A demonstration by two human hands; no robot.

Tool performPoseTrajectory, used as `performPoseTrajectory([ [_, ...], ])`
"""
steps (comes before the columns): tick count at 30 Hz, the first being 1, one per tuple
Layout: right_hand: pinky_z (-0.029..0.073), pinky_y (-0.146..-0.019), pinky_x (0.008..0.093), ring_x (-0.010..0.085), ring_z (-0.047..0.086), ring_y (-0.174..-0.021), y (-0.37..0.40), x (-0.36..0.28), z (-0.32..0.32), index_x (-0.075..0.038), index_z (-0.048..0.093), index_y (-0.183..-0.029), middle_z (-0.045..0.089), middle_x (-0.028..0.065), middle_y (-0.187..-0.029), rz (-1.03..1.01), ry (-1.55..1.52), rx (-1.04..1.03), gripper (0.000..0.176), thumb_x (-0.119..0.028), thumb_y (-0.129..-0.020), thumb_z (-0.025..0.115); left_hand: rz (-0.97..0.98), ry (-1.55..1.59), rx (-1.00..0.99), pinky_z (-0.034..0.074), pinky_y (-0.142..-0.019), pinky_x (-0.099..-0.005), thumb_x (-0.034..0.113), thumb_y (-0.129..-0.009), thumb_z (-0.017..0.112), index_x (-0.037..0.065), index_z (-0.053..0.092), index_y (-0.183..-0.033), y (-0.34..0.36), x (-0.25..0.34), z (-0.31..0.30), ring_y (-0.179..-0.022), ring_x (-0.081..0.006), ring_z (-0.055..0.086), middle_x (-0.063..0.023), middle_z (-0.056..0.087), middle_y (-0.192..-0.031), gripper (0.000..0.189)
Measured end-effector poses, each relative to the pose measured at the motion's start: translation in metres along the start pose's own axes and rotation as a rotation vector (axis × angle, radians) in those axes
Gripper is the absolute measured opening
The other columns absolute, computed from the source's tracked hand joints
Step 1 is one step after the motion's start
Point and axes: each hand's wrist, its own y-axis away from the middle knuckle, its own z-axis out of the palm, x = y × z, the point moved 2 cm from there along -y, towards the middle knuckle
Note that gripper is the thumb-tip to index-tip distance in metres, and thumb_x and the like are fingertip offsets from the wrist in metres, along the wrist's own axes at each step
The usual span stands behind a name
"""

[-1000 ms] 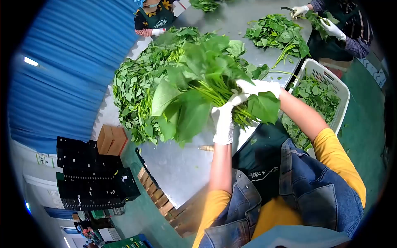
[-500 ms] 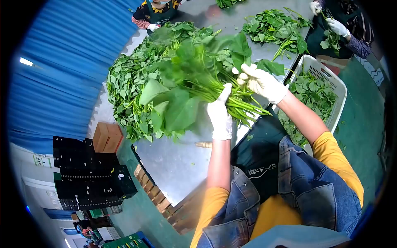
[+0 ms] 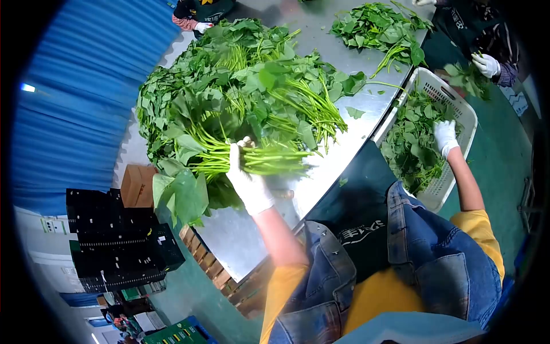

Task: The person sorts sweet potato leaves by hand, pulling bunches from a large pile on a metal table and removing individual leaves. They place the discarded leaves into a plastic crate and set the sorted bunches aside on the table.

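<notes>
Leafy stems (image 3: 269, 159) sit clamped in the gloved left hand (image 3: 247, 182). The right hand (image 3: 444, 135) hangs over the white basket (image 3: 462, 106) at right, and I cannot tell its grip. White lettering on the apron (image 3: 358, 198) is unreadable.

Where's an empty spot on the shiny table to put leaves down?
Bare metal lies below the left hand and its bunch, toward the near table edge, and in a strip between the big pile and the white basket. The middle is crowded.
</notes>
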Motion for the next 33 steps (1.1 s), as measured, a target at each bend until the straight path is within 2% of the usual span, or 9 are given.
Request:
performPoseTrajectory([
  [2,0.049,-0.083,0.0383,0.0325,0.061,-0.095,-0.003,-0.017,-0.059,-0.007,0.062,-0.112,0.063,0.0175,-0.105,-0.121,-0.771,0.069,0.039,-0.021,-0.076,0.065,0.088,-0.086,-0.055,0.048,-0.093,-0.033,0.01,-0.095,0.051,-0.002,0.051,-0.115,0.011,0.0,0.01,-0.1,-0.0186,0.056,-0.0088,0.058,-0.102,0.023],
  [3,0.049,-0.082,0.0375,0.0332,0.062,-0.093,-0.014,-0.039,-0.068,-0.006,0.061,-0.114,0.063,0.0184,-0.104,-0.23,-0.985,0.371,0.037,-0.019,-0.08,0.061,-0.003,0.047,-0.07,0.046,-0.094,-0.0321,0.014,-0.096,0.051,-0.001,0.05,-0.114,0.011,-0.006,0.011,-0.101,-0.0189,0.056,-0.0088,0.058,-0.101,0.024],
  [4,0.049,-0.082,0.0378,0.0323,0.062,-0.094,-0.021,-0.059,-0.098,-0.006,0.061,-0.114,0.063,0.0162,-0.105,-0.243,-1.267,0.325,0.035,-0.017,-0.082,0.058,-0.188,0.357,0.052,0.05,-0.088,-0.0334,0.013,-0.091,0.058,-0.003,0.059,-0.099,0.015,-0.005,0.019,-0.091,-0.0203,0.061,-0.0144,0.063,-0.099,0.017],
  [7,0.048,-0.083,0.038,0.0314,0.061,-0.092,-0.043,-0.115,-0.167,-0.01,0.064,-0.107,0.064,0.0122,-0.101,-0.364,-1.259,0.481,0.028,-0.024,-0.085,0.055,-0.386,0.457,0.139,0.052,-0.084,-0.034,0.008,-0.084,0.066,-0.001,0.06,-0.094,0.013,-0.02,0.017,-0.085,-0.0213,0.062,-0.0126,0.063,-0.089,0.015],
  [13,0.05,-0.07,0.0351,0.0283,0.064,-0.078,-0.09,-0.167,-0.209,-0.006,0.066,-0.09,0.065,0.013,-0.085,-0.315,-1.026,0.291,0.025,-0.028,-0.078,0.068,-0.248,0.211,0.081,0.05,-0.076,-0.03,0.007,-0.084,0.065,-0.004,0.064,-0.097,0.024,-0.005,0.007,-0.083,-0.0174,0.061,-0.0129,0.065,-0.097,0.017],
  [18,0.046,-0.062,0.0281,0.0125,0.057,-0.068,-0.077,-0.145,-0.236,-0.004,0.065,-0.085,0.061,0.0042,-0.073,-0.206,-1.902,0.385,0.02,-0.02,-0.075,0.07,-0.188,0.116,0.171,0.05,-0.077,-0.0297,0.006,-0.082,0.066,-0.005,0.064,-0.11,0.028,0.001,0.008,-0.082,-0.0157,0.06,-0.0105,0.067,-0.098,0.03],
  [21,0.044,-0.06,0.0249,0.0083,0.052,-0.066,-0.054,-0.138,-0.256,-0.003,0.064,-0.086,0.058,0.0013,-0.072,-0.234,-1.917,0.425,0.019,-0.017,-0.075,0.071,-0.209,-0.102,0.107,0.048,-0.074,-0.0289,0.006,-0.082,0.065,-0.005,0.067,-0.103,0.025,-0.005,0.024,-0.079,-0.0155,0.059,-0.01,0.067,-0.093,0.024],
  [26,0.045,-0.063,0.0256,0.0115,0.055,-0.066,-0.019,-0.148,-0.278,-0.004,0.063,-0.091,0.059,0.0051,-0.075,-0.342,-1.823,0.521,0.017,-0.012,-0.076,0.069,-0.28,0.114,0.071,0.05,-0.065,-0.0279,-0.004,-0.071,0.075,-0.005,0.066,-0.089,0.019,-0.024,0.057,-0.067,-0.0151,0.06,-0.009,0.065,-0.08,0.019],
  [33,0.048,-0.065,0.0329,0.0238,0.06,-0.07,-0.007,-0.164,-0.269,-0.004,0.063,-0.098,0.06,0.0102,-0.081,-0.66,-1.506,0.532,0.023,-0.019,-0.082,0.065,-0.375,0.095,0.044,0.053,-0.067,-0.0291,-0.006,-0.075,0.069,-0.006,0.063,-0.099,0.021,-0.025,0.072,-0.073,-0.0195,0.063,-0.0116,0.066,-0.086,0.025],
])
